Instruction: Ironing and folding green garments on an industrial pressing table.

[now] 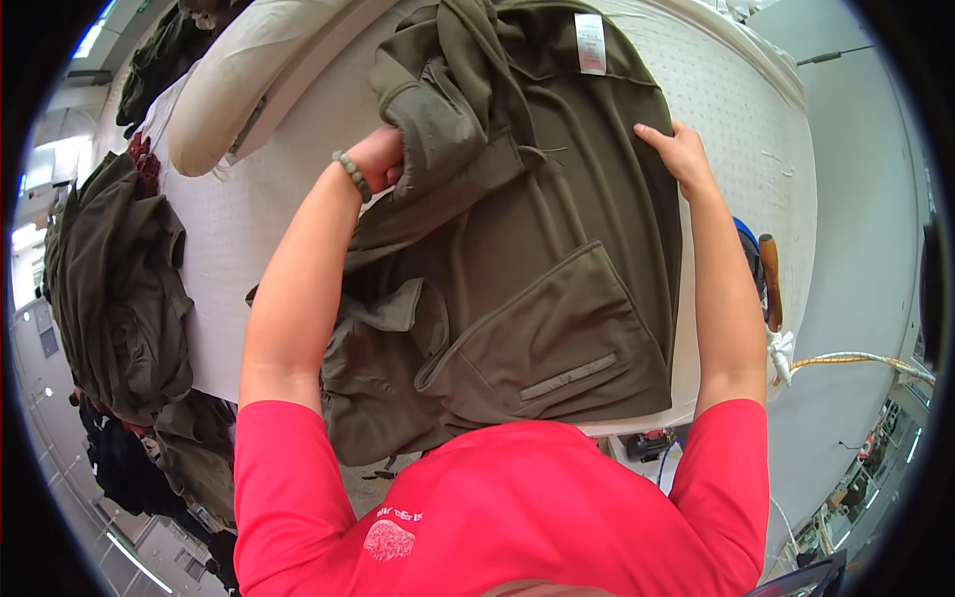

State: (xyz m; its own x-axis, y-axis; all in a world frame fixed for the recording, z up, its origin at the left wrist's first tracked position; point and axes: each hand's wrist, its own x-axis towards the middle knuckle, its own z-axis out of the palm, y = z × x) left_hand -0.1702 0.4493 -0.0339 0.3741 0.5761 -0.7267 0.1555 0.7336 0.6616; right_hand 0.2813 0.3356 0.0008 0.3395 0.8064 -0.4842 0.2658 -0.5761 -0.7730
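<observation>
An olive-green jacket [597,189] lies spread over a white padded ironing table, with a white label [590,44] near its top edge. A slanted front panel with a welt pocket [569,376] is turned toward me. At the upper left my left hand [380,159], a bead bracelet on its wrist, is closed on a bunched, smooth-lined part of the jacket; its fingertips are hidden in the cloth. My right hand [684,157] is at the jacket's right edge, thumb on top of the cloth, the other fingers partly hidden at the edge.
An iron with a wooden handle [770,279] stands by the table's right edge, with a cord [856,358] running off right. A padded white sleeve board [224,95] rises at the back left. Piled dark green garments [119,279] hang at the left.
</observation>
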